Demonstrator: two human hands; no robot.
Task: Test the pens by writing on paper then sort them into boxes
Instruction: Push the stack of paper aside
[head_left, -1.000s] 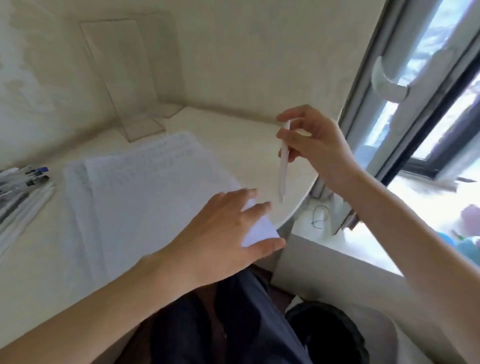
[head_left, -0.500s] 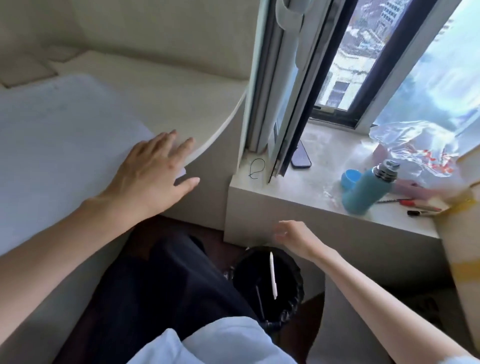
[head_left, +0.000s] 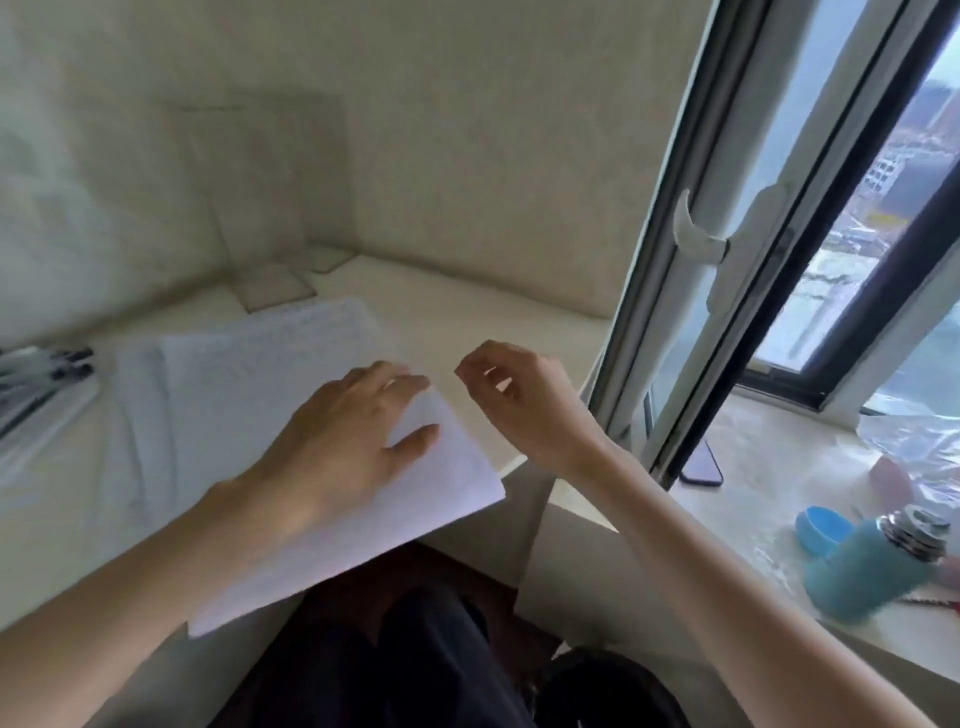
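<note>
Head view: left hand (head_left: 337, 441) lies flat on the paper (head_left: 249, 364); right hand (head_left: 524, 405) hovers empty, fingers loosely curled. Pens (head_left: 47, 384) lie far left on the bench (head_left: 467, 312). The overhanging paper could slide off if released.

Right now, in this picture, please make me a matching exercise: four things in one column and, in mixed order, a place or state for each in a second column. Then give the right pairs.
Things
1. left hand
2. right hand
3. pens
4. blue bottle

Places or states
a. on the window sill, at the right
b. resting flat on the paper
c. at the left edge of the desk
d. raised in the air, holding nothing

Right pairs: 1-b, 2-d, 3-c, 4-a.
</note>
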